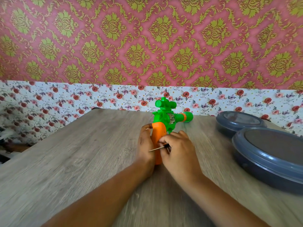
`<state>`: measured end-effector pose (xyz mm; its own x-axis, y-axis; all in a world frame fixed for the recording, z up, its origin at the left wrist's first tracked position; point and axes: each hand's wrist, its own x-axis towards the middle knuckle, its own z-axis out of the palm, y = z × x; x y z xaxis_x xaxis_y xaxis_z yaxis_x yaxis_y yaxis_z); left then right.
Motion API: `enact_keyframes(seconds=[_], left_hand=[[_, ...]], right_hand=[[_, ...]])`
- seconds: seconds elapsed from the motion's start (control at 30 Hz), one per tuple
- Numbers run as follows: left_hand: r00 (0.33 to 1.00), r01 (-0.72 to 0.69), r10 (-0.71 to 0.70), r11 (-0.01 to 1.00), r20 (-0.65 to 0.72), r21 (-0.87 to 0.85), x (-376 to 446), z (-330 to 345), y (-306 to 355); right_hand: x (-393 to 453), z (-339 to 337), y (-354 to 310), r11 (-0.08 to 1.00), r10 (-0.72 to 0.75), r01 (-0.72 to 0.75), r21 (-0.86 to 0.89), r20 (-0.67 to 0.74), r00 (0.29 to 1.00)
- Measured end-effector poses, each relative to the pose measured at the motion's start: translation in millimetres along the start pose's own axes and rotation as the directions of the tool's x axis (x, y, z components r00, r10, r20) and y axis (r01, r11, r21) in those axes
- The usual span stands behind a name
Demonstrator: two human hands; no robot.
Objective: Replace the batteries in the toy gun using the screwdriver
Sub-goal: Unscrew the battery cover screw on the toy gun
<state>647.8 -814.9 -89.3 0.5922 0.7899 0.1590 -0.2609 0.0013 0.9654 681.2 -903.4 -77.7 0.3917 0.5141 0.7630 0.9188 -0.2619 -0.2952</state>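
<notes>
1. Right now the right hand (177, 150) pinches a small black-handled metal screwdriver (159, 147), tip pointing left.
2. Left hand (146, 145) curls round the orange grip of the green-and-orange plastic toy gun (165, 118).
3. That gun lies on the grey wood-grain table (82, 161).
4. Right of the gun sit two round grey lidded containers (268, 154).

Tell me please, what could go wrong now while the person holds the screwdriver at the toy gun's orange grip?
1. The screwdriver tip points toward the left hand, which grips the toy gun; a slip could poke it.
2. The right hand only pinches the thin tool, so it may twist loose.
3. A loosened screw could roll off the table.
</notes>
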Motion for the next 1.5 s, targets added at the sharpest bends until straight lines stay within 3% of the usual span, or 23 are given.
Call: enact_keyframes(seconds=[0.5, 0.7, 0.87, 0.93, 1.1, 1.2, 1.3, 1.4, 1.5], left_hand=[[1.0, -0.007, 0.007, 1.0, -0.025, 0.02, 5.3, 1.5, -3.8], [0.998, 0.034, -0.037, 0.997, -0.043, -0.069, 1.9, 3.2, 1.3], [0.991, 0.123, -0.128, 0.986, -0.038, -0.113, 5.6, 0.9, -2.2], [0.988, 0.149, -0.153, 0.983, -0.032, -0.107, 7.4, 0.4, -5.3], [0.998, 0.063, -0.063, 0.998, -0.006, -0.006, -0.9, 0.7, 5.7], [0.994, 0.055, -0.064, 0.994, 0.09, 0.097, -3.1, -1.8, 4.3], [0.994, -0.018, -0.016, 0.95, 0.106, 0.312, -4.0, -4.0, 1.8], [0.997, -0.026, -0.003, 0.932, 0.08, 0.361, -1.0, -5.2, 0.9], [0.997, 0.02, -0.046, 0.942, 0.068, 0.335, 3.4, -8.5, 1.2]], right_hand=[[0.0, -1.9, -5.8, 0.989, 0.076, -0.069, -0.133, 0.048, 0.996], [-0.8, -0.9, -5.6, 0.984, 0.037, -0.03, -0.175, 0.035, 0.999], [-3.9, -2.5, -7.2, 0.971, -0.055, 0.078, -0.225, 0.106, 0.993], [-2.6, -3.0, -7.2, 0.972, -0.067, 0.089, -0.217, 0.109, 0.992], [6.0, -20.6, 6.9, 0.992, -0.034, 0.052, -0.118, 0.148, 0.988], [12.8, -43.1, 36.4, 0.966, 0.198, -0.132, -0.224, 0.309, 0.93], [13.5, -47.5, 60.5, 0.899, 0.431, -0.337, -0.28, 0.426, 0.796], [9.3, -43.5, 62.1, 0.876, 0.482, -0.362, -0.319, 0.541, 0.689], [8.6, -43.1, 60.0, 0.886, 0.462, -0.324, -0.333, 0.573, 0.676]])
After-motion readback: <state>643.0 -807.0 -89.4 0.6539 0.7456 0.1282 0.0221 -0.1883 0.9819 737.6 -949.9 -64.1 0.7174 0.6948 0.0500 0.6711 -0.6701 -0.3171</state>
